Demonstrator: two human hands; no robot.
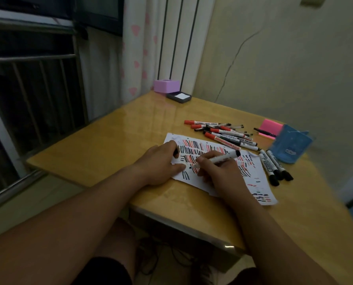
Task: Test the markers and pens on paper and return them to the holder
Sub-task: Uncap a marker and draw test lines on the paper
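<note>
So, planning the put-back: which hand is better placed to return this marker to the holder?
Right. The right hand grips the white black-ended marker, and the blue plastic holder stands on that side; the left hand rests on the striped white paper, farther away.
</note>
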